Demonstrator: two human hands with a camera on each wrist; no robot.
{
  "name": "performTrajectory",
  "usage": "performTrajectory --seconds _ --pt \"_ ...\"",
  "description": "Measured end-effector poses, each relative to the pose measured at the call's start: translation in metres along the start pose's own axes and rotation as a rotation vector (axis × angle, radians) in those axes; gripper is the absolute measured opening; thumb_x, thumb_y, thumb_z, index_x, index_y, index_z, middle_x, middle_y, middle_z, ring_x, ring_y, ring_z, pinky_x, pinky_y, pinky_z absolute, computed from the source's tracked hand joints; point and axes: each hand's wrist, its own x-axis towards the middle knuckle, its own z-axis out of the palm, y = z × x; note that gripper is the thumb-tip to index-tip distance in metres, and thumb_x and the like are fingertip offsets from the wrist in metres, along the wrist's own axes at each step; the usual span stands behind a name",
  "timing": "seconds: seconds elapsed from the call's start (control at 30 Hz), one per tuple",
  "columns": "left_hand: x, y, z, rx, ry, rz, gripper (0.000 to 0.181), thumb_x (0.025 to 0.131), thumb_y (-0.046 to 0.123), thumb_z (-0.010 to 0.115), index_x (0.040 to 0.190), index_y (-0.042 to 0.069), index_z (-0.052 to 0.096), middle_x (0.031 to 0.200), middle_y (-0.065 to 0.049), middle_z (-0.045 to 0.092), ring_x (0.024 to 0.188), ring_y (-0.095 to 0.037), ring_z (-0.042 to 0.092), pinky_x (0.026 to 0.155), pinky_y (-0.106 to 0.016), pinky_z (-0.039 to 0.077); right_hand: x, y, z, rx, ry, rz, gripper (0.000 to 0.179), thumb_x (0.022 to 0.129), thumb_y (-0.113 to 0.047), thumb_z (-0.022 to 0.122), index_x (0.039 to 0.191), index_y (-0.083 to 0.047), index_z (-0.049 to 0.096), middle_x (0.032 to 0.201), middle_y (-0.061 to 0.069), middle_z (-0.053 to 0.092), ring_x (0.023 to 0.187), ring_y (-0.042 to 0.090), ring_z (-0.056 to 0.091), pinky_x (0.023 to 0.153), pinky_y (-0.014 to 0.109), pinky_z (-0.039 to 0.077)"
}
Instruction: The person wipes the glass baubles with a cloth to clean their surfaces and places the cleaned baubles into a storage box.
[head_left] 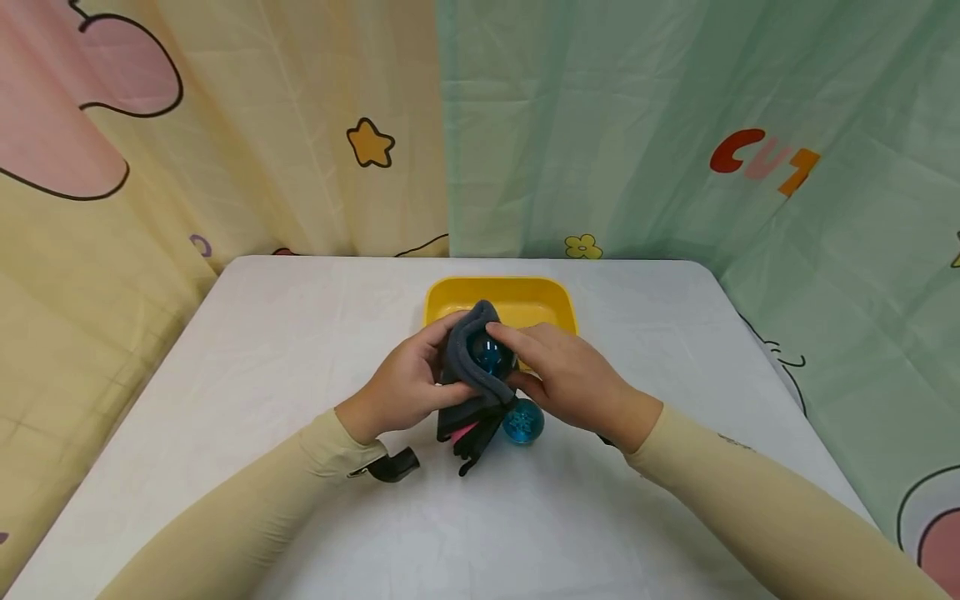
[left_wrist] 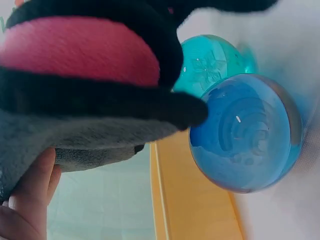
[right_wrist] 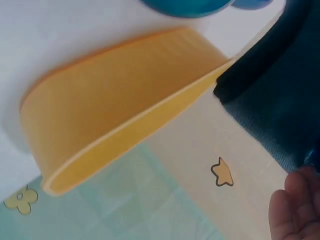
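My left hand (head_left: 408,375) grips a soft grey cloth pouch (head_left: 457,408) by its side, the thumb across the front. The cloth has black edging, narrow black ends hanging down and a pink patch (left_wrist: 85,52). A clear dark-blue ball (head_left: 491,354) sits in its open mouth. My right hand (head_left: 573,375) holds this ball from the right, a fingertip at the far rim and the thumb at the near side. Below, a teal ball (head_left: 523,421) rests on the table beside a clear blue ball (left_wrist: 245,132), which the cloth hides in the head view.
Just behind the hands stands a yellow tray (head_left: 442,292) on the white-covered table (head_left: 315,308). Patterned curtains (head_left: 570,125) hang beyond the table's back edge and along the sides. A black strap end (head_left: 393,465) sticks out by the left cuff.
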Motion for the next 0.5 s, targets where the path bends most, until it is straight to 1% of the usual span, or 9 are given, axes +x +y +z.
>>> performTrajectory --seconds 0.07,0.1,0.13,0.17,0.27,0.33,0.37,0.43,0.5 --pt "0.000 0.000 0.000 0.004 -0.001 0.003 0.078 0.091 -0.006 0.077 0.158 0.005 0.039 0.144 -0.017 0.061 0.114 -0.024 0.068 0.098 -0.030 0.061 0.000 0.001 0.000 -0.021 0.028 -0.027 0.075 0.089 -0.017 0.086 0.153 -0.008 0.048 0.117 0.009 0.073 0.105 0.025 0.069 0.095 0.038 0.062" --pt "0.001 0.001 0.001 0.002 -0.003 0.004 0.079 0.090 -0.007 0.077 0.158 0.005 0.039 0.145 -0.018 0.061 0.115 -0.024 0.068 0.098 -0.030 0.060 0.001 0.001 0.000 -0.005 0.020 -0.016 0.075 0.089 -0.018 0.085 0.153 -0.006 0.047 0.120 0.010 0.072 0.107 0.025 0.069 0.097 0.039 0.061" --pt "0.001 0.001 0.001 0.008 -0.004 0.007 0.079 0.090 -0.007 0.077 0.158 0.005 0.039 0.145 -0.018 0.061 0.115 -0.025 0.068 0.097 -0.030 0.061 0.002 0.001 -0.001 0.034 -0.001 0.012 0.074 0.091 -0.019 0.084 0.153 -0.005 0.047 0.123 0.010 0.072 0.108 0.024 0.069 0.098 0.038 0.061" --pt "0.001 0.001 0.001 0.015 -0.005 0.008 0.079 0.090 -0.006 0.077 0.158 0.005 0.039 0.146 -0.018 0.060 0.115 -0.025 0.068 0.097 -0.030 0.061 0.002 -0.001 -0.001 0.095 -0.034 0.057 0.071 0.093 -0.020 0.082 0.153 -0.005 0.046 0.124 0.009 0.072 0.107 0.022 0.070 0.097 0.038 0.061" --pt "0.001 0.002 0.002 0.025 -0.012 0.007 0.079 0.091 -0.005 0.078 0.158 0.006 0.039 0.147 -0.018 0.059 0.116 -0.025 0.068 0.097 -0.029 0.061 0.004 -0.005 -0.002 0.342 -0.129 0.240 0.058 0.101 -0.023 0.074 0.150 -0.004 0.048 0.119 0.006 0.073 0.098 0.018 0.069 0.090 0.035 0.063" --pt "0.001 0.002 0.003 0.032 -0.017 0.008 0.078 0.091 -0.004 0.078 0.159 0.006 0.039 0.148 -0.018 0.059 0.115 -0.025 0.067 0.097 -0.029 0.061 0.005 -0.007 -0.002 0.465 -0.152 0.337 0.048 0.105 -0.024 0.068 0.146 -0.004 0.052 0.115 0.004 0.074 0.093 0.016 0.068 0.087 0.035 0.063" --pt "0.001 0.002 0.003 0.032 -0.019 0.010 0.078 0.091 -0.004 0.078 0.159 0.005 0.039 0.149 -0.018 0.058 0.116 -0.025 0.067 0.098 -0.029 0.060 0.005 -0.008 -0.002 0.495 -0.155 0.364 0.046 0.106 -0.025 0.066 0.145 -0.005 0.053 0.115 0.003 0.074 0.093 0.015 0.068 0.087 0.035 0.063" --pt "0.001 0.001 0.004 0.036 -0.016 0.018 0.079 0.091 -0.005 0.078 0.159 0.005 0.039 0.147 -0.018 0.059 0.113 -0.025 0.067 0.097 -0.029 0.061 0.004 -0.010 -0.002 0.504 -0.154 0.371 0.047 0.107 -0.028 0.063 0.147 -0.005 0.051 0.120 0.004 0.074 0.097 0.017 0.069 0.091 0.038 0.063" --pt "0.001 0.000 0.003 0.041 -0.003 0.027 0.080 0.090 -0.005 0.079 0.158 0.005 0.039 0.145 -0.018 0.061 0.109 -0.024 0.068 0.094 -0.030 0.062 0.003 -0.010 -0.003 0.468 -0.149 0.338 0.056 0.107 -0.028 0.064 0.154 -0.006 0.043 0.128 0.007 0.072 0.105 0.019 0.071 0.096 0.042 0.062"
